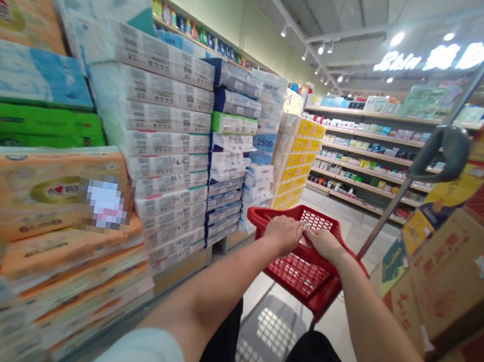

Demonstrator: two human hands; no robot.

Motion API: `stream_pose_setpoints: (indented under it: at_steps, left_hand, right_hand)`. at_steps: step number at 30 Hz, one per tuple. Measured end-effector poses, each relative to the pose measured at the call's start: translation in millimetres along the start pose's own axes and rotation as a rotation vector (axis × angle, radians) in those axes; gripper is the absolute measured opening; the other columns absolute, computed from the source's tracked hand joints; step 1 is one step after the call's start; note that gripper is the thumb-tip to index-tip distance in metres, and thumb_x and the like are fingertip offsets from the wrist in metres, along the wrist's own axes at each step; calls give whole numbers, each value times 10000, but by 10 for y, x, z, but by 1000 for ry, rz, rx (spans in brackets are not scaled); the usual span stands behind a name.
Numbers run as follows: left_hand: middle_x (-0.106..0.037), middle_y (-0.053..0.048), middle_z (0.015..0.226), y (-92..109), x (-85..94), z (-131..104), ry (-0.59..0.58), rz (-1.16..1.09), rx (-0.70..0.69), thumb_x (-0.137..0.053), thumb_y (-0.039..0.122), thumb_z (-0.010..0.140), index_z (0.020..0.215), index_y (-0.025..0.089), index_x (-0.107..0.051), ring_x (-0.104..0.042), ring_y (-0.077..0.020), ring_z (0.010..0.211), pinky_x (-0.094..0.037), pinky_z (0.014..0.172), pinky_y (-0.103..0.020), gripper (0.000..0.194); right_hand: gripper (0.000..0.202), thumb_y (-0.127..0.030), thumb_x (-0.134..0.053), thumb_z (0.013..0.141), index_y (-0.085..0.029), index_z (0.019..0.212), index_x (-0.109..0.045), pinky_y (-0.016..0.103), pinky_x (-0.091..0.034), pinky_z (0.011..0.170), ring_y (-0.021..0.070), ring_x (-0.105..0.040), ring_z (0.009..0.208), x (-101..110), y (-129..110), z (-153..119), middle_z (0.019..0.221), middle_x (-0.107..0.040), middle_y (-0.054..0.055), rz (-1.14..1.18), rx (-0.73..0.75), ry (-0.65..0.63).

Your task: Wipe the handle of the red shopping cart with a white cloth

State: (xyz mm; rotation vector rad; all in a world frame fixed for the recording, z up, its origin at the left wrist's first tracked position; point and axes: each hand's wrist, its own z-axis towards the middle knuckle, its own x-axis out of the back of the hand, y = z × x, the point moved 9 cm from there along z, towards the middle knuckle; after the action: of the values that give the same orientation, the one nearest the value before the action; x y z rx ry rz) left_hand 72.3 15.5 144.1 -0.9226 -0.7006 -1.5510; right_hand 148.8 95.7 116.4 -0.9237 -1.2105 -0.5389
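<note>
A red plastic shopping cart (296, 271) with a lattice basket stands just in front of me. Both arms reach down to its near edge. My left hand (283, 233) is closed over the handle side of the cart. Beside it, my right hand (323, 243) is closed there too, its fingertips meeting the left hand's. A tiny pale thing shows between the fingertips, too small to name. Much of the handle is hidden under the hands. Inside the basket, only the red lattice shows.
Stacked tissue packs (167, 124) line the left side, with orange packs (57, 192) nearest. Cardboard cartons (453, 281) rise close on the right. A metal pole with a grey grip (443, 155) slants up beside the cart. Stocked shelves (368, 153) cross the far end.
</note>
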Motion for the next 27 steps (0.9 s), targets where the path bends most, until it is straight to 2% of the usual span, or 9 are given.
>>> stream_pose_setpoints:
  at_steps: [3,4,9,14,18,20,24,26,27]
  left_hand:
    - [-646,-102,1041,15,126,-76,163,-21,-20,-274,280,989,1096,162,-600,-572,-223,1017,-373,993,-449,363]
    - [-647,-105,1042,13,137,-87,176,-20,-18,-278,271,986,1083,156,-603,-570,-223,1022,-361,1006,-455,358]
    - [-675,-93,939,-2,-30,-18,-48,6,-6,-304,264,978,944,154,-629,-606,-217,904,-440,879,-399,344]
    - [-649,-100,1017,-33,117,-55,162,-18,32,-300,267,981,1017,159,-608,-572,-222,1000,-372,986,-435,328]
    - [-668,-115,936,-49,-16,32,-13,-8,46,-312,262,969,936,134,-640,-607,-238,891,-445,848,-420,353]
    - [-665,-116,941,-53,-40,32,-35,0,49,-305,271,971,944,137,-640,-606,-245,889,-451,827,-425,362]
    - [-619,-115,1122,11,75,-106,190,-13,-17,-322,270,966,1105,146,-592,-541,-247,1070,-355,1002,-459,328]
    - [-613,-114,1139,21,75,-133,222,-19,-28,-330,261,962,1119,142,-586,-529,-245,1092,-337,1020,-450,323]
    - [-626,-113,1106,18,50,-114,196,-22,-23,-325,258,964,1093,141,-597,-541,-243,1066,-351,1001,-447,323]
  right_hand:
    - [507,-376,-283,983,-153,853,-720,243,-432,754,182,-649,846,-17,-2,-2,913,-721,99,42,-9,-19]
    - [500,-370,-286,982,-155,849,-717,240,-432,748,180,-648,840,-18,-8,-3,908,-720,96,45,-3,-23]
    - [502,-343,-270,986,-158,820,-706,243,-426,756,189,-643,872,-3,-24,10,928,-714,106,5,12,-13]
    - [491,-333,-272,986,-154,854,-708,241,-431,765,181,-644,881,-11,-36,18,954,-713,107,3,6,-10]
    - [479,-328,-273,988,-142,925,-710,256,-432,823,193,-640,957,-15,-44,19,1033,-703,122,-7,12,-8]
    - [479,-324,-268,989,-131,972,-706,272,-432,848,209,-631,1004,-17,-49,24,1076,-691,141,-22,15,-6]
    - [429,-257,-290,975,-145,996,-704,263,-440,853,200,-632,1012,-21,-67,35,1086,-690,128,-44,31,-6]
    - [421,-232,-290,970,-146,1008,-701,261,-442,858,197,-634,1009,-21,-81,39,1089,-689,127,-70,44,-8]
    - [411,-231,-298,969,-140,1022,-696,267,-440,867,204,-631,1017,-19,-89,41,1098,-684,135,-89,50,-8]
